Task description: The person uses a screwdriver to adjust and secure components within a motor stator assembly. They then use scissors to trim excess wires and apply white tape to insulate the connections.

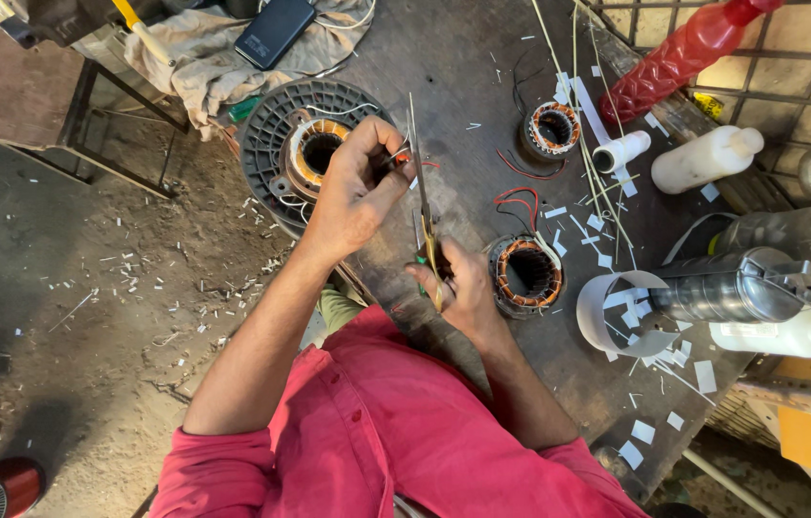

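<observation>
Left hand [357,182]: pinches thin wires [404,153], apparently holding them taut for cutting.
Right hand [453,283]: grips scissors [422,192], blades pointing to twelve o'clock.
Stator [526,273]: three o'clock on tabletop [463,67].

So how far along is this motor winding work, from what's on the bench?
Looks partway. Two wound stators, one by the right hand and another farther back, already carry copper coils. In hand: the left hand pinches thin wires while the right holds scissors up to them. Probably left: the loose red leads and the third stator on the grey plastic disc.
</observation>
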